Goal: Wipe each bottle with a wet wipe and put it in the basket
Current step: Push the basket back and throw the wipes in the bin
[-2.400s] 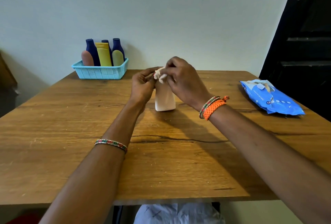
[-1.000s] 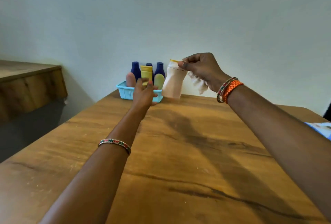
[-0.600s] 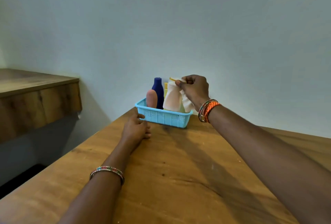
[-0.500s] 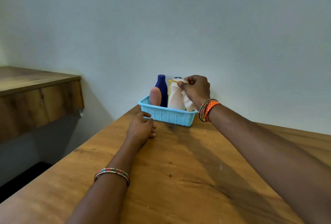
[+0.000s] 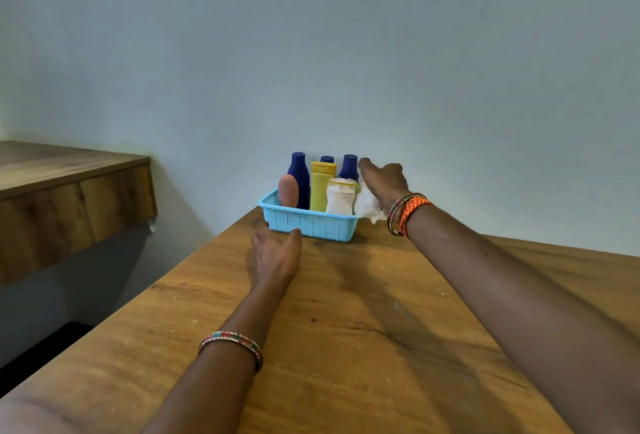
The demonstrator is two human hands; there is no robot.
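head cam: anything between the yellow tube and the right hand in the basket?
Yes. In the head view, the white bottle stands between the yellow tube and the right hand, with a dark blue bottle behind it.

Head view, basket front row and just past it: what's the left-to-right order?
Pink bottle → yellow tube → white bottle → wet wipe → right hand.
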